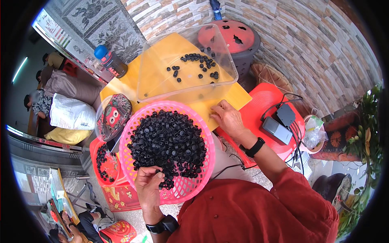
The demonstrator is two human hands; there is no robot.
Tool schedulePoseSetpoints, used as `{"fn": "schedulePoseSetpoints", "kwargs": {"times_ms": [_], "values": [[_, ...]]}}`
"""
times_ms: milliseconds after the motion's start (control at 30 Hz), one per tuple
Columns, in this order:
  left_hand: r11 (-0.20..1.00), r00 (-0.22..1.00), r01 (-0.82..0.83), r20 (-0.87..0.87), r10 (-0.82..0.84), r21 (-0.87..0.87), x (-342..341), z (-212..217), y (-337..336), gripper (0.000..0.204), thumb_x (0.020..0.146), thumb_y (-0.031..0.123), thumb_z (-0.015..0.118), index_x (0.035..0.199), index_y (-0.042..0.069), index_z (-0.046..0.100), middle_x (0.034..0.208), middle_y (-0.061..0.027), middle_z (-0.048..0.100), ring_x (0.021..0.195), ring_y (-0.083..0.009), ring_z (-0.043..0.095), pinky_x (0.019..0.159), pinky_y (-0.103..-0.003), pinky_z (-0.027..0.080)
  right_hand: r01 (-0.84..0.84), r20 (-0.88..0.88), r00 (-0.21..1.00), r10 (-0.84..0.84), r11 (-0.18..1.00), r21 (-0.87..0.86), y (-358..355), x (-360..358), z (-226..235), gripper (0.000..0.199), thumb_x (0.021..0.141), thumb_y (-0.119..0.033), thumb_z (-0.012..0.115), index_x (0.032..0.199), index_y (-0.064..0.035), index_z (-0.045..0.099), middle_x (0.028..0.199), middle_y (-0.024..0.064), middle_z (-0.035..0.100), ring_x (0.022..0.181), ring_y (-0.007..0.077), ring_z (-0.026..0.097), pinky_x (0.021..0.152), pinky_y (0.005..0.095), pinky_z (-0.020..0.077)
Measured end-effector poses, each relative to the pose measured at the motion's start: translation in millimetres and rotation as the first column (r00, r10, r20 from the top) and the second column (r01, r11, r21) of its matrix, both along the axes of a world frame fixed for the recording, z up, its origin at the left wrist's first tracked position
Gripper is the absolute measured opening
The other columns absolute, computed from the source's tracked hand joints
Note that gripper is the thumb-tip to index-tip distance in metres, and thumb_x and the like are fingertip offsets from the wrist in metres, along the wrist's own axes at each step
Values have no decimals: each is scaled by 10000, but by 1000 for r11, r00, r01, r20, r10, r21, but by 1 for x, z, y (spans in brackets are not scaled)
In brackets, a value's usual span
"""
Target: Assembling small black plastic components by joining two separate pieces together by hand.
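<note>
A pink plastic basket (209, 150) full of small black ring-like caps (166, 137) sits right in front of me. Over its near left rim, my left hand (149, 188) pinches one small black cap (158, 171) between thumb and fingers. My right hand (227, 118) is beside the basket's right rim, over the yellow table. Its fingers are curled together, and whatever they may hold is hidden. Beyond the basket, a clear plastic bin (162, 91) on the yellow table (117, 89) has black caps scattered inside, mostly toward its far right.
A blue-lidded bottle (117, 67) and a patterned pouch (118, 109) are at the left. Below them is a red basin (109, 162) with black caps. On the right, a red stool (259, 105) carries a grey device (276, 130) and cables. People sit at far left.
</note>
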State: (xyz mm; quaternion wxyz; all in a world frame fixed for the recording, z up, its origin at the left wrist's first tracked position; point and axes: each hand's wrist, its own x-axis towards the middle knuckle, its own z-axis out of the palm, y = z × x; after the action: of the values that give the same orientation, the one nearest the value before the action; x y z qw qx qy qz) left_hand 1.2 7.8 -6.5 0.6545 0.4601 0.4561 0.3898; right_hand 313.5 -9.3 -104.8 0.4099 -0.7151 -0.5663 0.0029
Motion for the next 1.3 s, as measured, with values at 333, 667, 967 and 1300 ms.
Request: {"fn": "schedulePoseSetpoints", "kwargs": {"times_ms": [333, 667, 967, 1300], "values": [[1000, 1000, 17, 2, -17, -12, 3, -2, 1, 183, 770, -96, 609, 889, 21, 535, 928, -123, 612, 716, -129, 593, 642, -234, 490, -74, 153, 983, 99, 984, -162, 8, 4, -6, 184, 759, -175, 624, 927, -103, 647, 847, 91, 506, 819, 259, 579, 612, 373, 481], [1000, 1000, 16, 3, -15, -15, 9, -1, 1, 186, 766, -102, 606, 888, 18, 533, 937, -129, 609, 711, -132, 586, 641, -229, 487, 26, 217, 976, 8, 988, -154, 18, -14, -10, 65, 767, -91, 543, 736, -34, 547, 817, 117, 498, 766, 270, 585, 584, 384, 488], [999, 999, 40, 27, -41, 2, 3, -7, 0, 170, 800, -64, 607, 911, 40, 532, 936, -113, 611, 715, -127, 608, 626, -219, 500, -27, 163, 985, 56, 985, -171, 27, -7, -12, 137, 788, -81, 506, 918, -43, 484, 803, 145, 526, 743, 331, 577, 611, 436, 478], [999, 998, 45, 32, -45, 0, 1, -11, 2, 168, 799, -57, 610, 909, 42, 530, 932, -108, 615, 709, -123, 602, 632, -216, 495, 75, 102, 992, -77, 997, 28, 11, 11, -6, 178, 739, -31, 570, 912, -59, 601, 800, 116, 541, 761, 306, 584, 634, 408, 488]]}}
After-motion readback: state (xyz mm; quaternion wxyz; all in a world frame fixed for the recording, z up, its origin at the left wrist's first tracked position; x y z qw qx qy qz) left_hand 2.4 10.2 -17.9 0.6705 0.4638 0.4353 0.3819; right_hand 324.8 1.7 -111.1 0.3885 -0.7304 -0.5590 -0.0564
